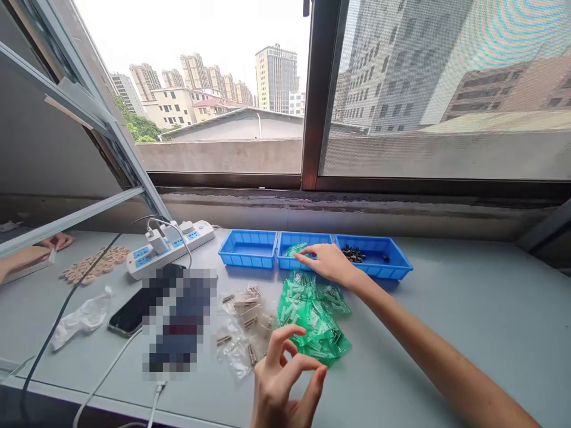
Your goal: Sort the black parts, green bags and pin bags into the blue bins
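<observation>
My left hand is raised at the bottom centre, thumb and index fingertips pressed together; whatever they pinch, if anything, is too small to make out. In front of it lies a pile of green packets with small pale pieces inside. My right hand reaches over the middle blue bin, its thumb and index finger curled into a pinch beside a green packet. What that pinch holds cannot be made out. Clear bags with metal pins lie left of the pile.
Left and right of the middle bin stand a blue bin and another with dark small parts. A power strip, a phone, cables, crumpled plastic and beige pieces lie leftward. Another person's hand is at far left.
</observation>
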`<state>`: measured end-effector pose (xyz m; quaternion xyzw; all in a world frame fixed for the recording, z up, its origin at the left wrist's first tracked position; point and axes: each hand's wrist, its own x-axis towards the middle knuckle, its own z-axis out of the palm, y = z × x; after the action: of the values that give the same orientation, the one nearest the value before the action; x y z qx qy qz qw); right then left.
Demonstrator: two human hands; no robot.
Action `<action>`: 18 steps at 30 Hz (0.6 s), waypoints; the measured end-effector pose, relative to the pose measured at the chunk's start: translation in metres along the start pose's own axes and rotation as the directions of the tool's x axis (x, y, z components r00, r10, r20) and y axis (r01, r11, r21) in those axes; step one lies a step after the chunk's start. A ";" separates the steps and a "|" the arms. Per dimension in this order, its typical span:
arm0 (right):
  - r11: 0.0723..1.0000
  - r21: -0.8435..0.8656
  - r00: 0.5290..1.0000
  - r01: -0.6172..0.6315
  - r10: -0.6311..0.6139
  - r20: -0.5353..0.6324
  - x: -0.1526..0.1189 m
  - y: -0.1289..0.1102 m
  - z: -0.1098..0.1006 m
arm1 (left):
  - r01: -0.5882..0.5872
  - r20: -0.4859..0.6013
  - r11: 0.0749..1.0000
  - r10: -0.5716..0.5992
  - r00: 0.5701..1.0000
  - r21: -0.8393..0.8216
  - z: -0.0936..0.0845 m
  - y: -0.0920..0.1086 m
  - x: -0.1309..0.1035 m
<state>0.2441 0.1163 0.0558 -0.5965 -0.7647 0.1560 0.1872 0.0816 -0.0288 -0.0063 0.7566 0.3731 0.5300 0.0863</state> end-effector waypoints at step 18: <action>1.000 0.030 0.997 -0.009 0.006 0.080 0.008 0.001 0.003 | 0.009 -0.078 1.000 -0.009 0.997 -0.001 0.007 0.002 0.002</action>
<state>0.2421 0.1244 0.0531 -0.5898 -0.7669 0.1917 0.1650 0.0888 -0.0272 -0.0069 0.7337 0.3794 0.5587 0.0744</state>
